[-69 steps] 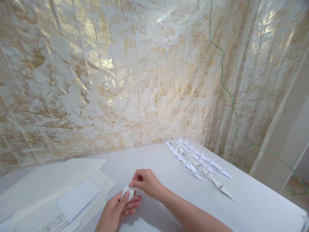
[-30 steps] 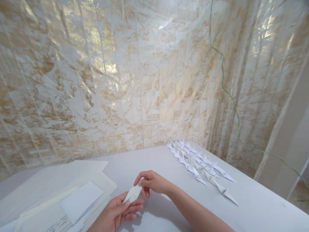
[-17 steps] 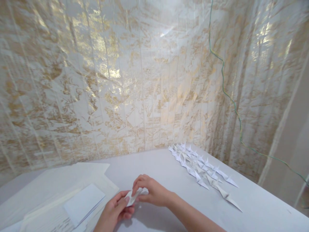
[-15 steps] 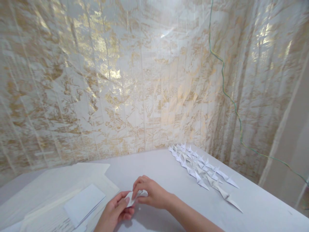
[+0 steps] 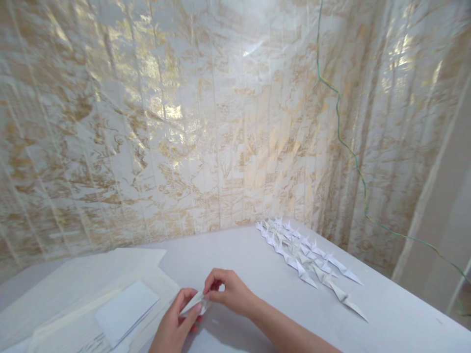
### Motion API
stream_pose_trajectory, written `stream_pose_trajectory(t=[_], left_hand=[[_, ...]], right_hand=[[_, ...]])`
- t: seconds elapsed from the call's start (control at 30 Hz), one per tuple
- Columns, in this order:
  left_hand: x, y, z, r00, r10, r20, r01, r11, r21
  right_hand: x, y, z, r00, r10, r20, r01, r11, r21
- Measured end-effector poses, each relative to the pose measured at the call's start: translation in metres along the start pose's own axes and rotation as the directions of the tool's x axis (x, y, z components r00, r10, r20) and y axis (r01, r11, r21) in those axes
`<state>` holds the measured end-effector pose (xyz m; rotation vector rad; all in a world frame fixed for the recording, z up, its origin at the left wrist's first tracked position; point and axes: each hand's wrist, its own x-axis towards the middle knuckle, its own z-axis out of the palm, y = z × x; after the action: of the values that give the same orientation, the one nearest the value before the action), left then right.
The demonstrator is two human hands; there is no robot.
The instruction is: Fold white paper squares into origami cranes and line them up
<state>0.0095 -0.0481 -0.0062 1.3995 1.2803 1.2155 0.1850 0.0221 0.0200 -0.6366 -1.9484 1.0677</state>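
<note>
A small piece of folded white paper (image 5: 194,305) is held between my two hands, above the front of the table. My left hand (image 5: 180,314) is closed around its left part, thumb on top and fingers beneath. The thumb and forefinger of my right hand (image 5: 228,289) pinch its upper right end. Part of the paper is hidden by my fingers, so its full shape does not show. To the right, folded white paper cranes (image 5: 300,257) stand on the table in rows.
White paper sheets (image 5: 125,262) lie spread at the left of the white table (image 5: 217,245), some with printed lines. On them rests a stack of smaller white paper pieces (image 5: 127,311). Behind stands a patterned gold-and-white wall covering (image 5: 206,147); a green wire (image 5: 338,117) hangs at the right.
My right fingers have gone from spread over the paper to a tight pinch at its end. The folded paper has turned slightly in my left hand.
</note>
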Motion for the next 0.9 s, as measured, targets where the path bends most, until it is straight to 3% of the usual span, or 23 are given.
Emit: stream_pose_trajectory(t=[0.13, 0.33, 0.47, 0.73, 0.9], left_hand=[[-0.004, 0.009, -0.002, 0.995, 0.095, -0.025, -0.091, 0.988, 0.124], [-0.001, 0.008, -0.012, 0.968, 0.200, -0.149, -0.152, 0.946, 0.286], [0.003, 0.004, -0.015, 0.959, 0.249, -0.138, -0.188, 0.919, 0.348], [0.000, 0.012, -0.016, 0.910, 0.403, -0.092, -0.325, 0.835, 0.445], [-0.004, 0.016, -0.016, 0.888, 0.447, -0.104, -0.358, 0.817, 0.453]], right_hand=[[-0.001, -0.008, 0.003, 1.000, -0.025, -0.005, 0.025, 0.999, -0.025], [-0.004, -0.013, 0.003, 0.995, -0.096, -0.009, 0.094, 0.987, -0.129], [-0.004, -0.012, 0.003, 0.992, -0.125, -0.031, 0.116, 0.973, -0.200], [-0.004, -0.017, 0.003, 0.966, -0.254, 0.043, 0.255, 0.922, -0.291], [-0.003, -0.017, 0.003, 0.965, -0.259, 0.046, 0.261, 0.921, -0.291]])
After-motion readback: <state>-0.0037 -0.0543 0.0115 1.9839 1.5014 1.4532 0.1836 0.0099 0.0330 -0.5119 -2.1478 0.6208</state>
